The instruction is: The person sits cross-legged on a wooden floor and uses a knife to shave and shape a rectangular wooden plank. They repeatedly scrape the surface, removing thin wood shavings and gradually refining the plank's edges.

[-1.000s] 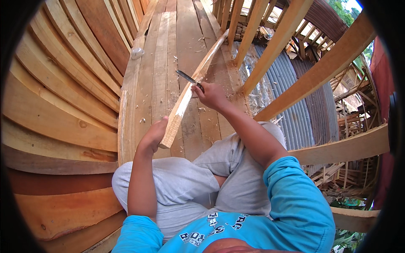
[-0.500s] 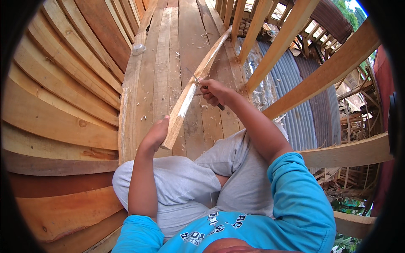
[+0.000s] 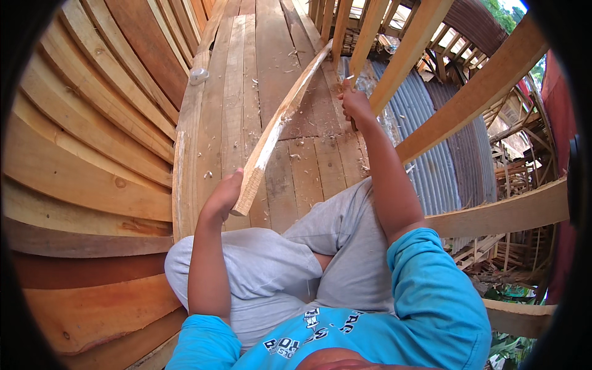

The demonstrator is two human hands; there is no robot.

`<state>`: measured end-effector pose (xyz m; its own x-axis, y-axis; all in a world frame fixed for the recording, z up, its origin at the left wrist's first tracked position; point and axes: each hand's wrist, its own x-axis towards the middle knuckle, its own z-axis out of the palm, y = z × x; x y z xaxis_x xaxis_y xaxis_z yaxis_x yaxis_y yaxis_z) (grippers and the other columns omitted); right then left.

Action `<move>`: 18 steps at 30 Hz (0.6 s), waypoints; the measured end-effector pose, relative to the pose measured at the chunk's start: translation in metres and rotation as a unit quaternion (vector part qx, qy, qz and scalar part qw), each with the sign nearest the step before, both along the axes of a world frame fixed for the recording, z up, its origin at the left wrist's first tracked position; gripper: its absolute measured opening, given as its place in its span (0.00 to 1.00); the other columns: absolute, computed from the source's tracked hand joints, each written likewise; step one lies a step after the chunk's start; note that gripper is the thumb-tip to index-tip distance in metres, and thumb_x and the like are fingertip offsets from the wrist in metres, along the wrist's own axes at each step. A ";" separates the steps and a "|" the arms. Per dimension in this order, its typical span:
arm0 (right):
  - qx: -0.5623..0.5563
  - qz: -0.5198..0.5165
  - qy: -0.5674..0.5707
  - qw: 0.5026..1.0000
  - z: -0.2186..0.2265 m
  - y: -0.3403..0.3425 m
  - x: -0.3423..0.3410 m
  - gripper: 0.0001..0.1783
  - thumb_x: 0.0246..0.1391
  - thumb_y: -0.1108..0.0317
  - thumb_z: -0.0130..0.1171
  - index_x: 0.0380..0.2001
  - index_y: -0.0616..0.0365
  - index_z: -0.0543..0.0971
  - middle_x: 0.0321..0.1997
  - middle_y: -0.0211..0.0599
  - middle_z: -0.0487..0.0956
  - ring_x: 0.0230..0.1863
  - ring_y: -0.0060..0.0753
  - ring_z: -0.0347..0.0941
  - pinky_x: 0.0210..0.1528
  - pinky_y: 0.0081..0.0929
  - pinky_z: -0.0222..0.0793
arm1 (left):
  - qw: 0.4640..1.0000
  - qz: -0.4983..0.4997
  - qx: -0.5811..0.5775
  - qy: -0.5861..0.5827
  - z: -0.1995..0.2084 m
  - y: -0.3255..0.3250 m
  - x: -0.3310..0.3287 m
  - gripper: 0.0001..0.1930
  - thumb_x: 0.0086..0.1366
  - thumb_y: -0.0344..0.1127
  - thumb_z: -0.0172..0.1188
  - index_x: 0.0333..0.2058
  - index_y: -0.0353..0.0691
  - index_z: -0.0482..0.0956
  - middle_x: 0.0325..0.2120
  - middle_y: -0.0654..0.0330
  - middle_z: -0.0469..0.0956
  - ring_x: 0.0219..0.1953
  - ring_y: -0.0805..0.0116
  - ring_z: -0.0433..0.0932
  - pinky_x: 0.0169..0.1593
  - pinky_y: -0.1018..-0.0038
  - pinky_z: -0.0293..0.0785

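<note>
A long piece of wood (image 3: 262, 151), partly shaved to a pale face, slants from in front of my lap to the far right side of the floor. My left hand (image 3: 227, 194) grips its near end from the left side, the fingers partly hidden by the wood. Up and to the right, apart from the wood, my right hand (image 3: 356, 103) is closed round the handle of a knife (image 3: 347, 73). The blade points away from me, close to the upright slats. Curled shavings (image 3: 285, 117) cling to the wood's middle.
Wood shavings lie scattered over the plank floor (image 3: 234, 111). A small clear plastic container (image 3: 198, 76) is at the left edge. Stacked boards (image 3: 92, 166) line the left; upright wooden slats (image 3: 410, 55) stand on the right, with corrugated metal sheets (image 3: 425, 135) beyond.
My right hand has swung the knife off the wood, away from me and to the right, toward the slats. My left hand and the wood have barely shifted.
</note>
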<state>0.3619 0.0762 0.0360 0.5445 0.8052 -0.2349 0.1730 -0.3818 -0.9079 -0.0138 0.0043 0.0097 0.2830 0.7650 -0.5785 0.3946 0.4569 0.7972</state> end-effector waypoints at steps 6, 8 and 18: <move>0.003 -0.006 -0.209 0.978 -0.024 -0.001 0.022 0.22 0.63 0.55 0.47 0.42 0.64 0.80 0.43 0.57 0.80 0.52 0.60 0.74 0.52 0.46 0.68 | 1.000 -0.004 0.006 -0.006 -0.005 0.003 0.001 0.29 0.75 0.53 0.37 0.48 0.29 0.74 0.36 0.55 0.78 0.36 0.69 0.74 0.44 0.70 0.71; 0.044 0.048 -0.247 0.967 -0.021 -0.010 0.003 0.19 0.62 0.57 0.49 0.42 0.62 0.80 0.40 0.52 0.82 0.47 0.53 0.77 0.49 0.42 0.70 | 1.000 -0.004 0.002 -0.013 -0.002 0.000 0.002 0.29 0.75 0.52 0.37 0.48 0.29 0.74 0.36 0.55 0.78 0.36 0.69 0.74 0.43 0.70 0.71; 0.013 0.284 -0.048 0.957 -0.017 -0.007 -0.042 0.17 0.64 0.54 0.54 0.33 0.57 0.77 0.21 0.21 0.67 0.19 0.14 0.61 0.20 0.19 0.57 | 0.999 -0.016 0.013 -0.025 -0.003 0.001 0.002 0.29 0.75 0.51 0.37 0.49 0.27 0.74 0.38 0.53 0.78 0.39 0.67 0.74 0.47 0.71 0.70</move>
